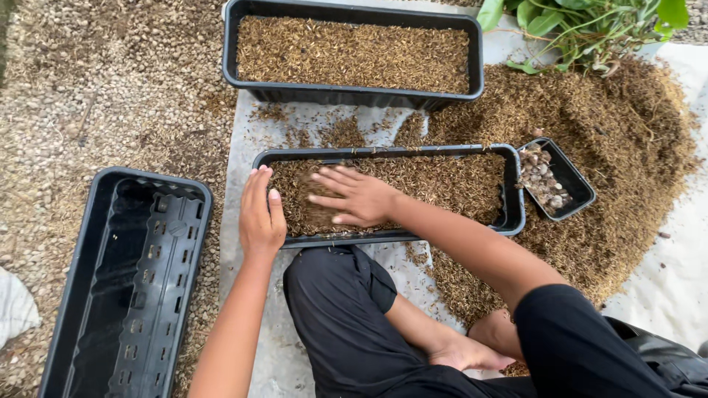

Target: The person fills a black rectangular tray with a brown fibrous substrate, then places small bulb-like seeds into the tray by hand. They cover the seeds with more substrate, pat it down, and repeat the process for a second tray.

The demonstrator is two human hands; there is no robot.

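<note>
The left hand point(261, 214) is open, fingers together and extended, and rests against the left end wall of the middle planter point(514, 214), a long black rectangular trough. It grips nothing. The right hand point(354, 197) is also open, fingers spread, palm down, lying flat on the brown fibrous husk fill point(442, 180) inside the same planter, just right of the left hand. It holds nothing; it touches only the fill surface.

The middle planter lies on a pale ground sheet point(243, 155), directly under both hands. The fill reaches close to its rim along the whole length.

Beyond the hands, a second black planter point(354, 94) of the same shape lies parallel, also filled with husk. To the left of the left hand, an empty black planter point(133, 287) rests on gravel ground point(96, 88); its slotted base is visible.

To the right of the right hand, just beside the far end of the middle planter, a small black tray point(575, 180) holds pale pebbles point(542, 180). It sits on a loose husk pile point(619, 140) spread across the sheet. Green plant leaves point(582, 18) lie beyond that pile.

Below the hands, the person's knees in black trousers point(346, 317) are visible.
</note>
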